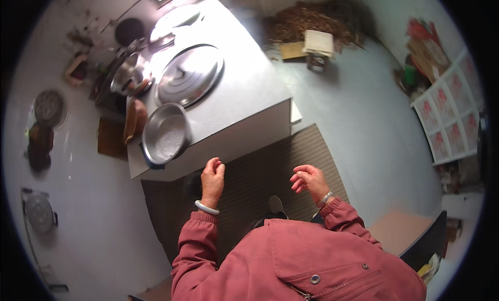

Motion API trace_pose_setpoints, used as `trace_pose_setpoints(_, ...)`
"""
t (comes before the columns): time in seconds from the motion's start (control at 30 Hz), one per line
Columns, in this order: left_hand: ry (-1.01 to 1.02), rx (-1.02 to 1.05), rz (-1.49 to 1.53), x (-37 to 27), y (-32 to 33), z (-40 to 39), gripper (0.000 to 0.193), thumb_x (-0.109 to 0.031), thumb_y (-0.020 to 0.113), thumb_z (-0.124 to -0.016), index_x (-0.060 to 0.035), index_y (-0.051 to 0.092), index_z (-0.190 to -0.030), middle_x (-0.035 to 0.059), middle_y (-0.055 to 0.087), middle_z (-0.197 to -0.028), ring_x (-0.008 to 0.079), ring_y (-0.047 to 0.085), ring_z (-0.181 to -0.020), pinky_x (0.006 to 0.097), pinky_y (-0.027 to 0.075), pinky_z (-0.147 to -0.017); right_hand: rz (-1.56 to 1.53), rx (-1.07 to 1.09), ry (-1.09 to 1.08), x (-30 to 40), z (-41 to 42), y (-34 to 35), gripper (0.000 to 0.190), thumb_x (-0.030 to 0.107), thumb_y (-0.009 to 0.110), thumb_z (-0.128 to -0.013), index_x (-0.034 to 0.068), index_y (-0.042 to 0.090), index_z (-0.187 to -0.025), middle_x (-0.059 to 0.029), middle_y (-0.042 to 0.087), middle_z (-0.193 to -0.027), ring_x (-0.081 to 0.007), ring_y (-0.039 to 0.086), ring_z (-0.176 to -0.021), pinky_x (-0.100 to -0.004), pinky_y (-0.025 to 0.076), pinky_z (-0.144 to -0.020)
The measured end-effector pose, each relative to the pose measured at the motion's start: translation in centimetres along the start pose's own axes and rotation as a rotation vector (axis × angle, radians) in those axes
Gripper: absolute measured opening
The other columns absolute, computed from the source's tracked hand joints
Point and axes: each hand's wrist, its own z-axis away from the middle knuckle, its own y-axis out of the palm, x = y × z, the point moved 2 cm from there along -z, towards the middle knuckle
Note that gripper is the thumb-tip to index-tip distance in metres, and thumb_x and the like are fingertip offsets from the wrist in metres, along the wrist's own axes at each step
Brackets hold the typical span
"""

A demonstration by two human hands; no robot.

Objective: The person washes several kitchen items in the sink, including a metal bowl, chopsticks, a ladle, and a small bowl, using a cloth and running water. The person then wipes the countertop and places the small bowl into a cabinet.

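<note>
My left hand (213, 181) hangs in the air near the front edge of a counter, its fingers loosely curled and nothing visible in them. A white bangle (207, 208) circles that wrist. To its upper left, a metal basin (165, 135) sits at the counter's corner, with what looks like a little water inside. My right hand (310, 181) is held over a ribbed brown mat (304, 153), fingers bent and slightly apart, touching nothing. Behind the basin, a large round metal lid (189, 77) lies on the white counter top (249, 80).
A metal pot (131, 75) stands left of the lid, and a brown pouch-like thing (135, 119) sits beside the basin. On the floor (343, 102) at the back are a small stool (318, 43) and a heap of wood scraps (308, 22). A flower-patterned cloth (448, 110) hangs right.
</note>
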Motion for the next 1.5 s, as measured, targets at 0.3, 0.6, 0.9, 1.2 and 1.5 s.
trace_pose_setpoints(0.3,0.024,-0.452,0.223,-2.4,-21.9,-8.7,0.024,-0.009,0.061,-0.092,0.0021,0.059,-0.114,0.007,0.064,-0.098,0.0124,0.061,-0.085,0.0249,0.052,-0.073,0.134,0.347,0.008,6.1,-11.2,17.8,0.021,0.011,0.054,-0.092,-0.002,0.054,-0.109,-0.0128,0.066,-0.084,-0.0184,0.066,-0.063,-0.0274,0.054,-0.052)
trace_pose_setpoints(0.6,0.083,-0.844,-0.032,-1.7,-33.2,-6.5,0.026,-0.006,0.053,-0.095,0.0017,0.06,-0.119,0.0117,0.066,-0.112,0.0198,0.062,-0.101,0.0306,0.05,-0.087,0.242,0.535,0.024,10.9,-10.0,19.0,0.02,0.011,0.053,-0.092,-0.002,0.055,-0.107,-0.0134,0.065,-0.082,-0.0207,0.066,-0.061,-0.0282,0.052,-0.049)
trace_pose_setpoints(0.9,-0.043,-0.505,0.408,5.0,-40.9,-15.7,0.043,-0.018,0.05,-0.095,-0.01,0.047,-0.137,0.0156,0.051,-0.133,0.033,0.048,-0.122,0.036,0.036,-0.106,0.37,0.457,0.142,8.8,-9.3,22.8,0.022,0.011,0.052,-0.092,-0.003,0.053,-0.11,-0.0137,0.064,-0.084,-0.02,0.066,-0.063,-0.0284,0.053,-0.05)
trace_pose_setpoints(1.2,-0.047,-0.91,-0.093,3.8,-48.0,-11.7,0.019,-0.004,0.057,-0.083,0.0002,0.063,-0.101,0.0104,0.064,-0.106,0.022,0.057,-0.101,0.0311,0.044,-0.091,0.405,0.506,0.118,9.2,-8.6,30.1,0.026,0.011,0.052,-0.091,-0.005,0.053,-0.112,-0.0123,0.065,-0.084,-0.0185,0.066,-0.064,-0.0283,0.053,-0.052)
trace_pose_setpoints(1.5,0.469,-1.037,0.495,-13.7,-52.1,-0.5,0.022,-0.006,0.054,-0.092,0.0007,0.058,-0.113,0.0092,0.059,-0.108,0.0188,0.056,-0.101,0.0328,0.044,-0.094,0.654,0.721,-0.037,14.2,-7.2,36.5,0.03,0.015,0.056,-0.091,-0.005,0.056,-0.114,-0.0092,0.066,-0.091,-0.0135,0.065,-0.069,-0.0258,0.053,-0.058)
